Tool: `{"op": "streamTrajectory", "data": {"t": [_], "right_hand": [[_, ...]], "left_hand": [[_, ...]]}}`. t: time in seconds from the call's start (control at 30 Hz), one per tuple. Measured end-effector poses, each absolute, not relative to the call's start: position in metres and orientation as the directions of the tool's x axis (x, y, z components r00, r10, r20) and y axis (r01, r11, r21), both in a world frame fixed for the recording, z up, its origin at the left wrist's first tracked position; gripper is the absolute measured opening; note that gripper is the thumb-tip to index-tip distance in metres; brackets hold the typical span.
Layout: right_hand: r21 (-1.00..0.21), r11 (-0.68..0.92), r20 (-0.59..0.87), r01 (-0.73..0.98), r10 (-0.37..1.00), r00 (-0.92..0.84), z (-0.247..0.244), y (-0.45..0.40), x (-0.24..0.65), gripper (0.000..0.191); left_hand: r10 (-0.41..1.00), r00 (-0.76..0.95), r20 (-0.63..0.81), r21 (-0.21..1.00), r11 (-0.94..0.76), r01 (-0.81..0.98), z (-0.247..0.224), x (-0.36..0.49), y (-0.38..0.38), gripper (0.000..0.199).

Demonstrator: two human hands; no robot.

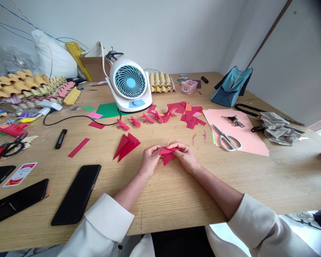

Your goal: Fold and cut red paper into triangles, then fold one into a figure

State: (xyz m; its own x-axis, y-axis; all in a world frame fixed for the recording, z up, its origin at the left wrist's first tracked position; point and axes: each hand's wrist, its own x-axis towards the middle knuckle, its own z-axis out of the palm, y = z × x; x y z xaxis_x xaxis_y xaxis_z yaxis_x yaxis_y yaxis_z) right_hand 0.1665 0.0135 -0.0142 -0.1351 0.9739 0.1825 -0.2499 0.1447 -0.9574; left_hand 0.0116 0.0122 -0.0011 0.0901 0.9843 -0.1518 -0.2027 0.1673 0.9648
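Between my two hands is a piece of folded red paper (168,155), held just above the table's front middle part. My left hand (150,159) pinches its left end, and my right hand (186,156) pinches its right end with the fingers over the top. A pointed flap of the paper hangs down between them. To the left of my left hand lies a small stack of red paper triangles (127,146). Behind my hands several small folded red paper figures (135,121) stand in a row. Loose red paper pieces (190,116) are scattered to their right.
A white fan (130,84) stands behind the figures. Scissors (227,139) and keys (234,120) rest on pink paper sheets (253,142) at the right. At the left lie a black phone (77,194), a marker (61,139) and a red strip (79,147). Egg trays (24,87) are piled back left.
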Motion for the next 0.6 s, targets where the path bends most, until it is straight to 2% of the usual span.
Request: {"op": "streamTrajectory", "data": {"t": [0.13,0.43,0.6], "right_hand": [[-0.949,0.213,0.249,-0.233,0.959,-0.134,-0.0122,0.0135,0.1669,0.014],[-0.92,0.371,0.388,-0.128,0.908,-0.156,-0.014,0.0184,0.1712,0.014],[-0.907,0.411,0.421,-0.094,0.893,-0.157,-0.0158,0.0198,0.1736,0.014]], "left_hand": [[0.982,0.092,-0.167,0.957,0.184,-0.223,-0.0001,0.0123,0.0121,0.042],[0.98,0.123,-0.156,0.944,0.184,-0.275,-0.0055,0.013,0.0135,0.025],[0.97,0.186,-0.156,0.937,0.204,-0.282,-0.0051,0.0115,0.0139,0.028]]}}
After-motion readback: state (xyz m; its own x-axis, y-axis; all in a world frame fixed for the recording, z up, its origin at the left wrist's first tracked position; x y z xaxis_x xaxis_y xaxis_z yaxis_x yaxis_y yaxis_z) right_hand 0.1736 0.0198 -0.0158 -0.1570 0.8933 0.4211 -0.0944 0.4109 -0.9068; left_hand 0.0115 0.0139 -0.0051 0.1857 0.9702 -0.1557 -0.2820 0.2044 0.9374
